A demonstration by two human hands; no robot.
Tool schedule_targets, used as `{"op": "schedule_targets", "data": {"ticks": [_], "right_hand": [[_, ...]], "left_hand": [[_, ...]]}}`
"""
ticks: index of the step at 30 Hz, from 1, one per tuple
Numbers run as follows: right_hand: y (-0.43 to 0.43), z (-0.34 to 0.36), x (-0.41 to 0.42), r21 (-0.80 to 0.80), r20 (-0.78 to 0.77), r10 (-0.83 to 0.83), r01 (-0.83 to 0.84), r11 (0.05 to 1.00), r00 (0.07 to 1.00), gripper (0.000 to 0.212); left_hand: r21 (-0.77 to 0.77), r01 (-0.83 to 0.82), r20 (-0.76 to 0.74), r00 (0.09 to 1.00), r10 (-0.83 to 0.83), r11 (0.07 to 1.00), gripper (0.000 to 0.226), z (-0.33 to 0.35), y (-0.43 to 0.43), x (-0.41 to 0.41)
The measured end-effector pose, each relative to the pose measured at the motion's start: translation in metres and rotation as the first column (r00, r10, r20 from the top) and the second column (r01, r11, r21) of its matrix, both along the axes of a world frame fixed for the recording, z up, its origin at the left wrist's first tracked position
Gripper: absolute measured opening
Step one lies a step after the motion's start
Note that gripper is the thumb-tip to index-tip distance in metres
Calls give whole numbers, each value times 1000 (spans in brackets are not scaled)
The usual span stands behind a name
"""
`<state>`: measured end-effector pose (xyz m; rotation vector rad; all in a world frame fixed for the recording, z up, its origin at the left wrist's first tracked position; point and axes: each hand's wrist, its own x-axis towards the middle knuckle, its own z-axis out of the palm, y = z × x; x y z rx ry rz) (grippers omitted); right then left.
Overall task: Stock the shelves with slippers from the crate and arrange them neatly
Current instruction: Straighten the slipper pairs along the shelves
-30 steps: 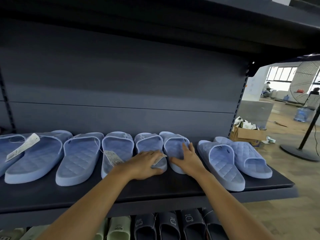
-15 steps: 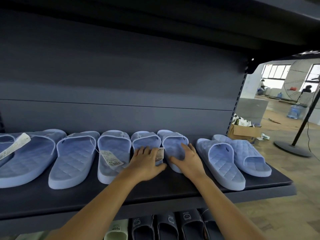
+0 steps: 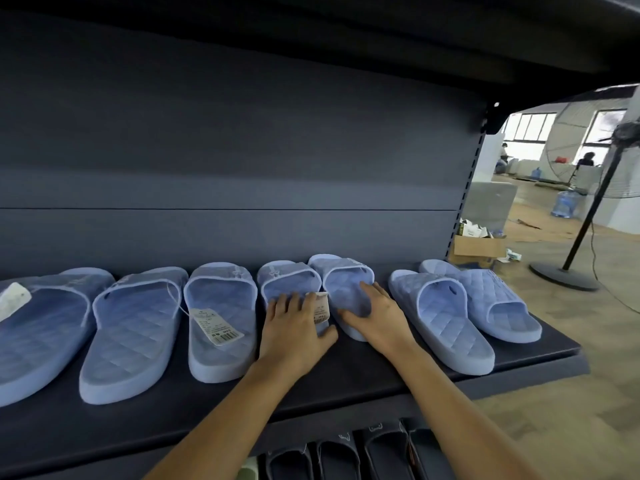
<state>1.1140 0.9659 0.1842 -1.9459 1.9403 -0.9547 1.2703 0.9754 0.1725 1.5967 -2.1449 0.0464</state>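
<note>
- Compared with a second ago, little is changed. The left hand (image 3: 294, 327) is slid a bit further up the left slipper of the middle pair (image 3: 346, 282), so its fingers now lie on the footbed rather than over the heel.
- The right hand (image 3: 377, 317) is kept on the other slipper of that pair, in pretty much the same spot.
- Whether the pair itself is nudged back is hard to call, since the camera has shifted too.
- For the task, this reads as tidying, not stocking. The row of blue slippers (image 3: 221, 306) is already laid out along the shelf (image 3: 363, 372), from the left edge of the frame to right of centre.
- Hand pose: both are held palm down with fingers straight and slightly spread, pressed flat on the footbeds, and nothing is gripped. The left thumb is stuck out to the right by the heel.
- A paper tag (image 3: 321, 306) is poking out just beside the left index finger.
- Both forearms are reached in from the bottom centre of the frame.
- The right-end pair (image 3: 446, 317) is left angled, so it probably gets straightened next.
- No crate can be seen. The cardboard box (image 3: 478, 245) at mid right can't be called one.
</note>
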Motion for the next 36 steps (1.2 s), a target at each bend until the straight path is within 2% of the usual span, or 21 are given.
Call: {"op": "schedule_targets", "data": {"ticks": [3, 6, 10, 13, 17, 21, 24, 28, 32, 34, 36], "right_hand": [[3, 1, -1, -29, 9, 2, -1, 1000, 1000, 96], [6, 1, -1, -45, 1, 16, -16, 999, 1000, 75], [9, 4, 0, -153, -70, -5, -6, 988, 998, 63], [11, 6, 1, -259, -97, 7, -32, 965, 995, 67], [13, 8, -2, -327, -50, 20, -36, 944, 999, 58], [20, 21, -23, -393, -118, 32, -76, 916, 992, 47], [28, 37, -63, -429, -164, -6, -66, 901, 986, 43], [27, 43, -133, -317, -235, -149, 69, 946, 960, 40], [15, 37, -182, -104, -326, -321, 303, 947, 889, 52], [10, 34, -194, -18, -280, -328, 336, 942, 902, 68], [5, 34, -202, 62, -144, -290, 301, 952, 946, 85]], "left_hand": [[-36, 11, -33, 999, -12, 999, 98, -3, -2, 1], [-30, 18, -61, 998, -20, 999, 80, -2, -1, 0], [-98, 44, -89, 995, -53, 994, 54, 1, 1, -1], [-151, 85, -150, 983, -108, 985, 60, 4, 0, -2], [-195, 157, -159, 969, -189, 968, 64, 5, 1, -1], [-257, 195, -146, 960, -237, 947, 73, 4, 0, 0], [-329, 215, -119, 957, -266, 919, 60, 7, -1, -3], [-340, 289, -139, 926, -352, 895, 49, 18, 1, -42], [-209, 370, -184, 894, -408, 905, 68, 23, 3, -105], [-163, 381, -205, 889, -409, 910, 76, 20, -2, -129], [-111, 384, -251, 881, -400, 917, 78, 17, -9, -146]]}}
